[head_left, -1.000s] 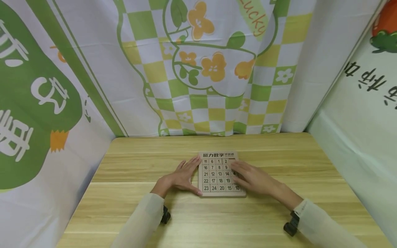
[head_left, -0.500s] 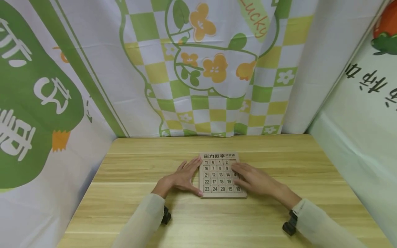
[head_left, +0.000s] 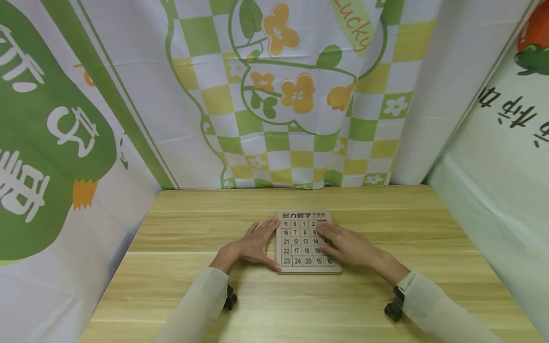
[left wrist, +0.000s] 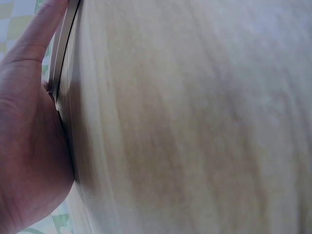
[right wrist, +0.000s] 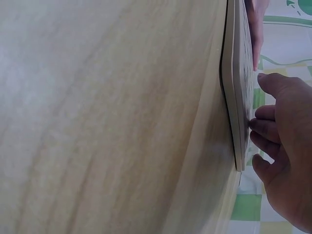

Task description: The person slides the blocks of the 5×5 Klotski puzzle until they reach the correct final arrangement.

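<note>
A wooden number sliding puzzle (head_left: 306, 241) lies flat on the table, its tiles in rows below a strip of printed characters. A dark gap shows at the top right of the grid. My left hand (head_left: 254, 245) rests along the puzzle's left side, thumb at the near corner and straight fingers at the far one. In the left wrist view its thumb lies along the board's edge (left wrist: 61, 53). My right hand (head_left: 351, 245) reaches over the right-hand columns and hides some tiles. In the right wrist view one loosely bent fingertip touches the puzzle's face, thumb held off.
The wood-grain table (head_left: 266, 305) extends around the puzzle. Behind it hangs a checked, flowered cloth (head_left: 296, 157), with printed cloths at the left (head_left: 128, 200) and right (head_left: 484, 190). A black device is strapped to each wrist.
My right hand has shifted slightly left, its fingertips now overlapping the tile marked 9. The left hand and the puzzle stay put; the view has tilted a little.
</note>
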Demonstrator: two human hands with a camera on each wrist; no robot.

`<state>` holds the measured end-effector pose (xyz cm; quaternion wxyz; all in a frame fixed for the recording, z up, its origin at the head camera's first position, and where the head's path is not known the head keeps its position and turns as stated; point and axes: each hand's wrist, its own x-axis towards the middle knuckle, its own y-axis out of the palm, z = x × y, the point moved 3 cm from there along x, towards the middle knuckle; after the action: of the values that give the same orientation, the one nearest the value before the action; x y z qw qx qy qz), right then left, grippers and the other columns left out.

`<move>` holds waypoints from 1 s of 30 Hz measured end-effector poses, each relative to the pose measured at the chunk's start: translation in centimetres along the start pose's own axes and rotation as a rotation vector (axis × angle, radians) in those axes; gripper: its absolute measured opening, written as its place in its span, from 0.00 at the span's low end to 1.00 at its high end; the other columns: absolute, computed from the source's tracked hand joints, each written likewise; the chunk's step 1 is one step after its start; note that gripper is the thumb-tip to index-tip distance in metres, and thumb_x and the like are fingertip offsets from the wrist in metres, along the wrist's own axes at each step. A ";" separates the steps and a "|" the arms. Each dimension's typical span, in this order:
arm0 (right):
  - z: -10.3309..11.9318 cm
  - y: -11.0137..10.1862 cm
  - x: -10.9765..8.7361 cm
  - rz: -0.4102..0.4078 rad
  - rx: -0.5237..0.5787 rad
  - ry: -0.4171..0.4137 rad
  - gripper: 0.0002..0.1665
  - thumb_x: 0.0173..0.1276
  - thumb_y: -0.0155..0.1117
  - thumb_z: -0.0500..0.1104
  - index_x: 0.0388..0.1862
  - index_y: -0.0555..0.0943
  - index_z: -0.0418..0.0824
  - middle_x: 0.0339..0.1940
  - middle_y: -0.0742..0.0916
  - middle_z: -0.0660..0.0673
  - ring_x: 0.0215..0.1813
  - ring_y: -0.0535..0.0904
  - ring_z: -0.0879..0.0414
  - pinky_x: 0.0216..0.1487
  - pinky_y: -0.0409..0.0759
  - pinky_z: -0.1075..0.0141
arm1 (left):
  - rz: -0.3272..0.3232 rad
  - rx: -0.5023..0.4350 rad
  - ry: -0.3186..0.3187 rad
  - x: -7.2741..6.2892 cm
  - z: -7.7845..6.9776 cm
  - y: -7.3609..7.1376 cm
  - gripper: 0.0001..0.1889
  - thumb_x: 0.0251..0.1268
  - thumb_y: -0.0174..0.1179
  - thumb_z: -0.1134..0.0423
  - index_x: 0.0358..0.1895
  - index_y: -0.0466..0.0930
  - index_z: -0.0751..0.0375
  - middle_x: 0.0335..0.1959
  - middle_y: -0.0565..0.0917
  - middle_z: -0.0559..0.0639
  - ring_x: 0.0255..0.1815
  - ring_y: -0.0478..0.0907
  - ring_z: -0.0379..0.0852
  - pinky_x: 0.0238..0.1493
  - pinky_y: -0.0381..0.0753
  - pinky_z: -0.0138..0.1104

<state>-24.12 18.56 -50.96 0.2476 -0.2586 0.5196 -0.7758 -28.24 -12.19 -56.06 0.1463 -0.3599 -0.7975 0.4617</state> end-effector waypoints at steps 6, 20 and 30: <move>0.5 -0.4 -0.6 -0.009 0.000 -0.006 0.36 0.80 0.64 0.53 0.77 0.72 0.32 0.79 0.74 0.32 0.78 0.70 0.35 0.77 0.69 0.39 | -0.002 0.005 -0.008 -0.2 -0.5 -0.2 0.77 0.45 0.69 0.18 0.88 0.36 0.57 0.90 0.38 0.57 0.90 0.34 0.55 0.85 0.30 0.60; 2.2 -0.9 -4.3 0.010 -0.054 -0.026 0.37 0.79 0.65 0.54 0.77 0.73 0.34 0.78 0.76 0.35 0.77 0.72 0.35 0.75 0.71 0.38 | 0.008 0.024 -0.016 -0.1 -0.2 0.1 0.78 0.44 0.69 0.17 0.88 0.35 0.58 0.89 0.36 0.57 0.89 0.33 0.56 0.85 0.29 0.60; 4.0 -0.4 -6.9 0.030 -0.071 -0.034 0.36 0.79 0.66 0.54 0.77 0.75 0.36 0.78 0.77 0.38 0.77 0.73 0.37 0.75 0.72 0.40 | 0.010 0.018 -0.012 -0.2 -0.2 -0.1 0.78 0.44 0.68 0.16 0.88 0.35 0.57 0.89 0.36 0.57 0.89 0.33 0.56 0.85 0.29 0.60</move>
<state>-16.46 20.47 -50.30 0.2586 -0.2729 0.5464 -0.7484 -28.02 -12.18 -55.88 0.1422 -0.3598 -0.7922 0.4720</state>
